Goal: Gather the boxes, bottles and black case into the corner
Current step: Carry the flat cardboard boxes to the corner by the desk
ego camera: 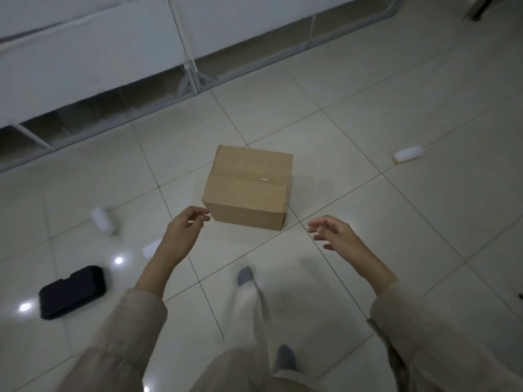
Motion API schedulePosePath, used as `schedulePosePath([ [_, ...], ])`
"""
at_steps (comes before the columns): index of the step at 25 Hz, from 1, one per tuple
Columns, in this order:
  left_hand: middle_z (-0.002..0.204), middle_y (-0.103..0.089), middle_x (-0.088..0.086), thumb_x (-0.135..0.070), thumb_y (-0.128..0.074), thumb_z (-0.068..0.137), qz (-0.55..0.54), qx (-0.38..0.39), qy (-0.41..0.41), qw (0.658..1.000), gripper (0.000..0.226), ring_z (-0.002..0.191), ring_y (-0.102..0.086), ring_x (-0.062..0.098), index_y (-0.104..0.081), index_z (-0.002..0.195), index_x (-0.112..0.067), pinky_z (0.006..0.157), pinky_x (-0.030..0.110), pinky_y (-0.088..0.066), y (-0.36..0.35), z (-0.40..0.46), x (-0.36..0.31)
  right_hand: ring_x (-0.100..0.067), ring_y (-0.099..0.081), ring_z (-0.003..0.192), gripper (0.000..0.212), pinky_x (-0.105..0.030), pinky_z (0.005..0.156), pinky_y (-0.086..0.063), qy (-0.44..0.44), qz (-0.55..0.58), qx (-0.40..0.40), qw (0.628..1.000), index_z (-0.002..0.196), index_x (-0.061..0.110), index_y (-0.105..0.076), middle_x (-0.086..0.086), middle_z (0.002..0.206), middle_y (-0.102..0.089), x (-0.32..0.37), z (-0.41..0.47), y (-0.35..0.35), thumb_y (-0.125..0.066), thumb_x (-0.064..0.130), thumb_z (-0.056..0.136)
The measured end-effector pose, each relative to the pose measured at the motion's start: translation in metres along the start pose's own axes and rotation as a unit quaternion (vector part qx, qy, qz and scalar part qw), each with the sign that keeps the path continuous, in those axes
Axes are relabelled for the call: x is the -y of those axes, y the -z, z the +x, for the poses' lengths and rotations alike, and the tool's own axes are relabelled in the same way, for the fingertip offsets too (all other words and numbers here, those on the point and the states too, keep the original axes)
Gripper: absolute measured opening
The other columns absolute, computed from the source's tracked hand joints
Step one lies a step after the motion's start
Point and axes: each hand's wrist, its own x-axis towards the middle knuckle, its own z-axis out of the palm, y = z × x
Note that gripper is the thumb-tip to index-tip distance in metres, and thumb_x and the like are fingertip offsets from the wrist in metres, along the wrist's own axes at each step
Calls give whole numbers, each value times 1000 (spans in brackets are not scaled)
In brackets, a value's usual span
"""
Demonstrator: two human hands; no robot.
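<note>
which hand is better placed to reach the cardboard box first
Left. The left hand has its fingertips beside the cardboard box's near left corner; the right hand is open, farther off to the right.

Blurred: forward foot and trouser leg, white bottle lying left, small white thing far right. Half hidden behind left forearm: flat white piece. Cut off at right edge: dark speck.

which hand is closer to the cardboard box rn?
Left. The left hand has its fingertips almost at the cardboard box's near-left corner; the right hand hovers apart, off its near-right corner.
</note>
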Motion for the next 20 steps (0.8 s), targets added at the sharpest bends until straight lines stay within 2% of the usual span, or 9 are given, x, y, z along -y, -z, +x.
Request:
schedulePosePath([
  [2, 104, -65, 2, -12, -41, 94, -6, 0, 12, 1000, 23, 101, -58, 22, -59, 109, -13, 82, 31, -41, -9, 39, -3, -19, -59, 100, 23, -25, 78, -44, -13, 6, -13, 1000, 105, 18, -60, -2, 110, -64, 6, 45, -4, -41, 12, 96],
  [5, 102, -64, 1, -12, -42, 95, -8, -4, 43, 999, 21, 98, -59, 21, -58, 108, -13, 80, 26, -38, -23, 108, -2, -17, -56, 97, 25, -22, 74, -42, -38, 27, -46, 998, 108, 12, -60, -4, 110, -62, 19, 122, -17, -43, 5, 93],
  [9, 101, -65, 3, -13, -43, 95, 40, 18, 47, 998, 21, 95, -60, 21, -57, 110, -12, 75, 25, -39, -44, 199, 16, -6, -53, 91, 29, -14, 70, -40, -61, 57, -88, 993, 110, 18, -57, 0, 114, -57, 18, 218, -42, -44, 1, 90],
  [11, 104, -65, 6, -12, -44, 95, 64, 20, 51, 996, 22, 98, -60, 23, -56, 112, -10, 74, 25, -40, -60, 255, 33, -8, -53, 97, 34, -16, 74, -40, -62, 46, -96, 992, 112, 22, -54, -2, 121, -54, 2, 274, -55, -43, -1, 89],
  [14, 118, -62, 10, -15, -45, 94, 102, 9, 68, 992, 27, 109, -56, 26, -53, 119, -9, 88, 34, -45, -93, 337, 76, -17, -44, 119, 43, -24, 95, -36, -76, 27, -126, 989, 126, 16, -46, -7, 133, -43, -43, 360, -73, -47, -2, 87],
  [17, 130, -53, 13, -18, -49, 92, 153, -14, 84, 985, 37, 121, -48, 31, -47, 127, -7, 98, 41, -41, -128, 399, 118, -18, -39, 123, 53, -30, 99, -34, -96, -8, -152, 984, 137, 16, -36, -7, 140, -36, -90, 432, -80, -53, 7, 87],
  [20, 130, -46, 27, -24, -58, 86, 197, -41, 114, 973, 52, 121, -43, 42, -43, 128, 4, 99, 49, -39, -157, 446, 154, -23, -37, 131, 65, -34, 100, -33, -81, -28, -177, 980, 143, 19, -27, -6, 146, -33, -131, 486, -85, -60, 16, 87],
])
